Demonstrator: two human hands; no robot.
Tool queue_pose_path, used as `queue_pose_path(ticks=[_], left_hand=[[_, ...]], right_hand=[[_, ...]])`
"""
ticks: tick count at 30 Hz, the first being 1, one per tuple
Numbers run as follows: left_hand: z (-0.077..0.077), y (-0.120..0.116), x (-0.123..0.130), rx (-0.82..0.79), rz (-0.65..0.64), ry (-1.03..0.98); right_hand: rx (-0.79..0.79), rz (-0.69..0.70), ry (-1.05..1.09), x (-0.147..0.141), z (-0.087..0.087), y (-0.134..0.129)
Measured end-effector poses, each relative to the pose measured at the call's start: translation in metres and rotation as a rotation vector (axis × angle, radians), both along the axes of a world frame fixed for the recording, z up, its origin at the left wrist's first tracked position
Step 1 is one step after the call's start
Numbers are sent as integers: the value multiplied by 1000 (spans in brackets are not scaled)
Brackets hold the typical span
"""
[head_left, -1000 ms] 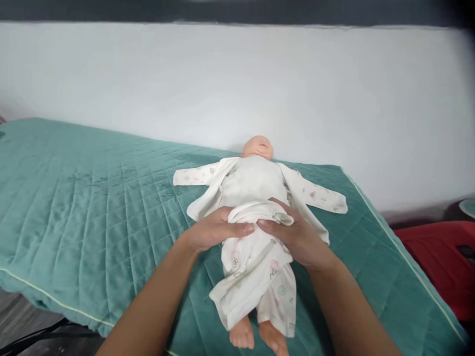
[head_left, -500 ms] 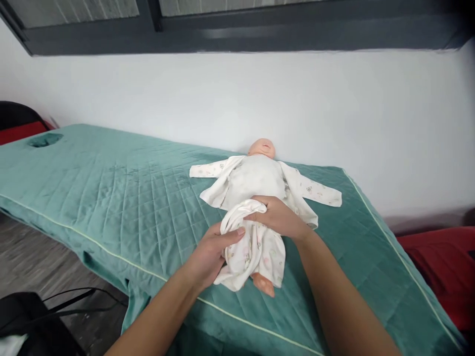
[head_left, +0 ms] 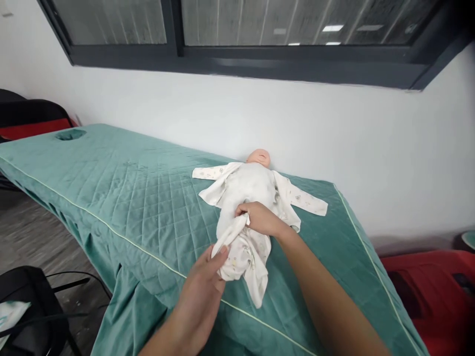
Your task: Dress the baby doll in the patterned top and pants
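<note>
A baby doll (head_left: 260, 156) lies on its back on the green quilted bed cover, head toward the wall. Its white printed jacket (head_left: 308, 201) is spread open, sleeves out to both sides, over a plain white body. Around the doll's legs are white patterned baby pants (head_left: 241, 259), bunched and twisted. My left hand (head_left: 206, 282) pinches the near left edge of the waistband between thumb and fingers. My right hand (head_left: 260, 217) grips the waistband's upper edge at the doll's lower belly. The doll's feet are hidden in the cloth.
The green bed cover (head_left: 144, 198) has a face hole (head_left: 70, 134) at the far left. A white wall and dark window frame (head_left: 260, 69) stand behind. A black chair (head_left: 33, 306) is at lower left, a red case (head_left: 434, 291) at right.
The pants' waistband is stretched out between my hands and lies lower on the doll. The foot that showed at a pant leg is now covered. My view has tilted up slightly.
</note>
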State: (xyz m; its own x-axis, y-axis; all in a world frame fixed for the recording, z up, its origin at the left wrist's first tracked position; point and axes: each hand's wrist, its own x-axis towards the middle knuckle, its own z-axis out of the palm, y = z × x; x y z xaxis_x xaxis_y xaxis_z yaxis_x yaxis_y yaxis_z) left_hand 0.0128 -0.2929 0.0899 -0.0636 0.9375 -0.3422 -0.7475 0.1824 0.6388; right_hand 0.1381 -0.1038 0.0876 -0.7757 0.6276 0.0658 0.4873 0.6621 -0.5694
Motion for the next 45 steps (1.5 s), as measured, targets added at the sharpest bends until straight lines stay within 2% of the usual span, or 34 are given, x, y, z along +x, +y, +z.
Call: queue_pose_path(ticks=[2,5,7,9,11,15,20,25,30,33,35,38,43,45], left_hand=[[-13,-8,9,-41,64,16],[-39,-18,14,-88,159,98],[-55,-23,10,-112,209,195],[-63,-26,0,-133,246,317],[-64,-27,-11,-133,251,458],[-54,-18,-30,-126,190,685],[-48,-1,-37,-180,47,752],[-48,13,-40,-71,-97,741],[-60,31,-45,92,-83,900],[-65,43,-48,142,-21,1062],[-65,47,-49,152,36,1100],[-60,42,-49,135,0,1005],[-54,19,-50,194,-294,648],[-54,15,-50,212,-352,623]], right_hand=[[8,21,-56,1,1,0],[18,48,-131,2,0,-1],[27,53,-158,3,0,-2],[34,42,-171,3,-1,-4],[38,24,-175,4,-2,-6],[43,5,-170,6,-5,-9],[44,-18,-107,7,-10,-10],[-9,-35,-53,7,-12,-7],[-43,-49,15,8,-13,-3],[-75,-64,53,10,-14,-2],[-115,-63,82,11,-14,-2],[-170,-32,122,12,-13,-2],[-183,-34,116,13,-11,-4],[-181,-30,115,13,-11,-5]])
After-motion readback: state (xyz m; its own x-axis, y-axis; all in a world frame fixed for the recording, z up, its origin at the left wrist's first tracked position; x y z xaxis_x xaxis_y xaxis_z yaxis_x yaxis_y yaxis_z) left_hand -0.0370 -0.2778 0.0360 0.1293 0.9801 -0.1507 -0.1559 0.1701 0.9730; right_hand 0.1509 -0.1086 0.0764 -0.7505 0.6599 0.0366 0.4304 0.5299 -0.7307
